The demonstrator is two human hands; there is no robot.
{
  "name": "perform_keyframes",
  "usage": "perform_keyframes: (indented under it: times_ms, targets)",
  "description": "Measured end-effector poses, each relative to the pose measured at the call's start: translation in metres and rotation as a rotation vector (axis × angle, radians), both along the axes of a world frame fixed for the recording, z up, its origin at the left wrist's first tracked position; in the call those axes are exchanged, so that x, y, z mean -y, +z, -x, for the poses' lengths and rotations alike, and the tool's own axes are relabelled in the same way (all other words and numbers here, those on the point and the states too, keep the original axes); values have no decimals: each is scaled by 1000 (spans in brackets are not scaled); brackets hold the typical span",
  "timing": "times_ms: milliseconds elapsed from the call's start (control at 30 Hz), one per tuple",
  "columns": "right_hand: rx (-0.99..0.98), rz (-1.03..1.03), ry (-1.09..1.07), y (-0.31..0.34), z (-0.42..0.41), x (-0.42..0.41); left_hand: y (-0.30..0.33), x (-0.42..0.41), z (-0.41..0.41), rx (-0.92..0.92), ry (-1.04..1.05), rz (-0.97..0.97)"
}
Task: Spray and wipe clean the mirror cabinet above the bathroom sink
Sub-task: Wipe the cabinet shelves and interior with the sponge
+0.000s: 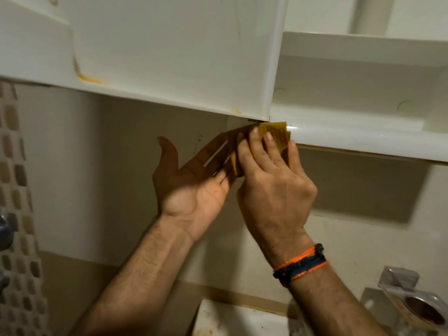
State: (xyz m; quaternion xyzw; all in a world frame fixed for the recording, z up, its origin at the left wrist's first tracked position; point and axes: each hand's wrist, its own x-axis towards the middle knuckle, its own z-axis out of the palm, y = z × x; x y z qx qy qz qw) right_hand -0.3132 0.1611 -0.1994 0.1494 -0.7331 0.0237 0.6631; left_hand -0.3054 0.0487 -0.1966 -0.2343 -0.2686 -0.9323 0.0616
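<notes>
The white mirror cabinet fills the top of the head view, its door [169,52] swung open toward me and its inner shelves [363,76] showing on the right. My right hand [274,180] presses a folded yellow cloth [274,134] against the cabinet's lower front edge [363,139], just under the door's bottom hinge corner. My left hand [194,180] is palm up, fingers stretched flat against the underside of the cloth. Orange-brown stains mark the door's inner lower edge [89,80]. No spray bottle is in sight.
The white sink [232,318] lies at the bottom centre. A metal holder with a round cup ring [417,306] is fixed to the wall at bottom right. A mosaic tile strip [17,214] runs down the left. Beige wall lies behind.
</notes>
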Motion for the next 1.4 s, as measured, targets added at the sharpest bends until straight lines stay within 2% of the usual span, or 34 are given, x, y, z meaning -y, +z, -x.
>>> perform_keyframes:
  times_ms: [133,300,500,600,767,933,1167,1300,1400]
  targets:
    - [25,7,-47,2,-5,-13,0,-2,1,36,16,-25]
    - [78,-115,-105,10,-2,15,0,0,-2,-20,-53,-7]
    - [8,-151,-52,1,-3,-29,0,-11,-2,65,17,-95]
    - [9,-90,-37,3,-1,-57,1,-22,-6,117,7,-161]
    - [9,-59,88,15,-4,-50,8,-39,-10,215,-42,-276]
    - [98,-237,148,25,-6,-55,21,-60,-19,306,-40,-280]
    - [212,-99,154,30,-21,-117,42,-79,-31,461,22,-370]
    - [272,-58,180,53,-30,-96,54,-87,-35,537,72,-358]
    - [356,-113,159,77,-31,-70,60,-90,-38,572,87,-323]
